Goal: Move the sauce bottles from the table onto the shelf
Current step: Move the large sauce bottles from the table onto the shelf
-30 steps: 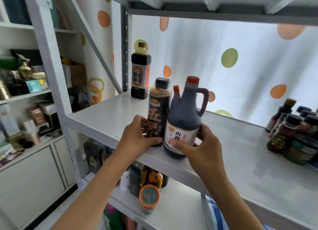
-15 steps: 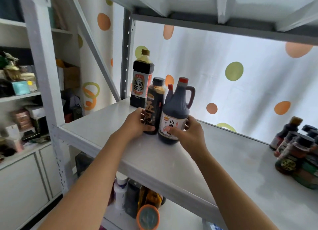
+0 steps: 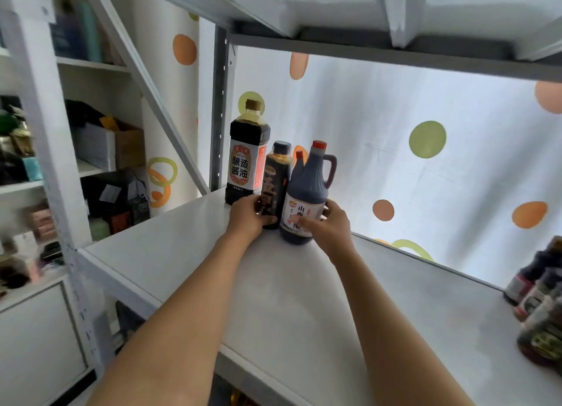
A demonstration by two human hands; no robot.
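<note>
Both arms reach deep across the white shelf [image 3: 182, 253] toward its back left corner, where four sauce bottles stand upright in a tight cluster against the dotted curtain [image 3: 395, 132]. The left hand [image 3: 248, 218] has its fingers and thumb curled round the base of a slim dark bottle with a black cap [image 3: 277, 174]. The right hand [image 3: 327, 226] grips the lower body of a handled vinegar jug with a red cap [image 3: 310, 186], thumb pressed on its white label. The jug and the slim bottle stand touching, both resting on the shelf. Just behind the slim bottle, to its left, is a taller soy sauce bottle [image 3: 248, 156] with a tan cap. A fourth, small red cap [image 3: 299, 155] peeks out between the slim bottle and the jug. Well apart from the jug, at the shelf's right end, a blurred group of small dark jars [image 3: 538, 308] crowds together; I cannot count them
</note>
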